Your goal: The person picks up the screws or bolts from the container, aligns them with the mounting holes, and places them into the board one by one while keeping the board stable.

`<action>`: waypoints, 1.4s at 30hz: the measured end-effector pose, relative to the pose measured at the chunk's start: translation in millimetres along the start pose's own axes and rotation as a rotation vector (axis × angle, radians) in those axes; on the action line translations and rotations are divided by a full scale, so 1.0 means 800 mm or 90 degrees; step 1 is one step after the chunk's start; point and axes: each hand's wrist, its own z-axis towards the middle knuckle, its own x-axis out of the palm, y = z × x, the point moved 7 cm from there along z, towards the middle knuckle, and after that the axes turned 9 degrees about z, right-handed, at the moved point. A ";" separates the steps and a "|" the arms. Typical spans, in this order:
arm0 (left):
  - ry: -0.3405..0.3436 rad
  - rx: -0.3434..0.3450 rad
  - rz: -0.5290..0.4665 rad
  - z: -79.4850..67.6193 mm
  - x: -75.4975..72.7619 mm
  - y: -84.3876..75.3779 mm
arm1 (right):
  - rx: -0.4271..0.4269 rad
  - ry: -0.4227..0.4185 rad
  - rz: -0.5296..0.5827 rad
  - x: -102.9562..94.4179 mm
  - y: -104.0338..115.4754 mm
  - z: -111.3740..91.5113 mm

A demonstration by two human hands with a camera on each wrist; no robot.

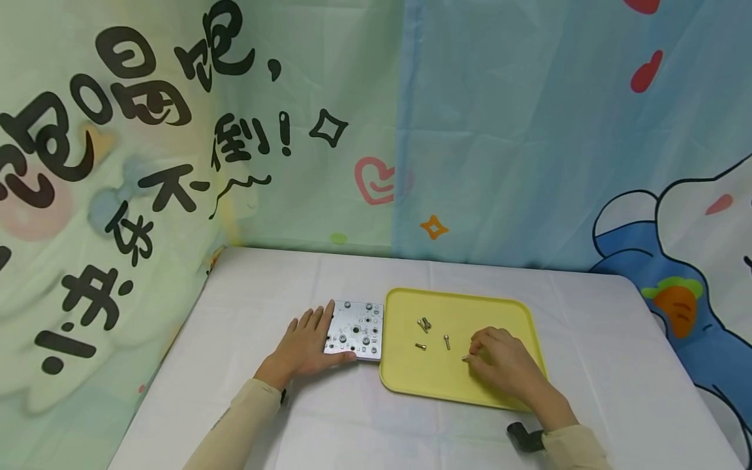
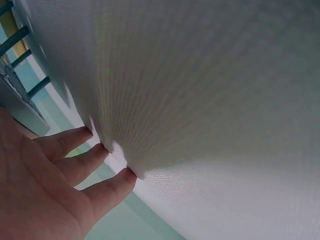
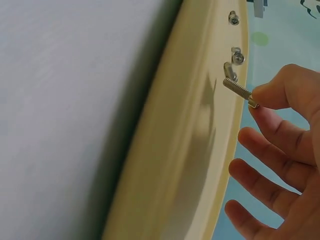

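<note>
A silver metal plate (image 1: 346, 321) with holes and several screws set in it lies left of the yellow tray (image 1: 405, 373). My left hand (image 1: 305, 346) rests at the plate's left side, index finger along that edge and thumb along the front edge. Three of its fingertips touch the white cloth in the left wrist view, where threaded shanks (image 2: 14, 41) stick out of the plate. Over the tray's right part, my right hand (image 1: 506, 363) pinches a socket-head screw (image 3: 239, 91) by its head between thumb and index finger, threaded end free. Its other fingers are spread.
Several loose screws lie in the tray: one (image 1: 446, 342) near the middle, one (image 1: 420, 346) further left, and a pair (image 1: 424, 324) behind. White cloth (image 1: 329, 418) covers the table. Printed curtains (image 1: 499, 163) hang behind and at the left.
</note>
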 end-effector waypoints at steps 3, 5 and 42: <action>-0.001 0.000 -0.001 0.000 0.000 0.000 | -0.010 -0.006 -0.002 0.001 0.007 0.007; -0.001 0.000 -0.001 0.000 0.000 0.001 | -0.017 -0.009 0.000 0.002 0.012 0.012; 0.003 -0.002 -0.010 0.003 0.002 0.003 | -0.185 0.036 0.016 0.062 0.127 0.137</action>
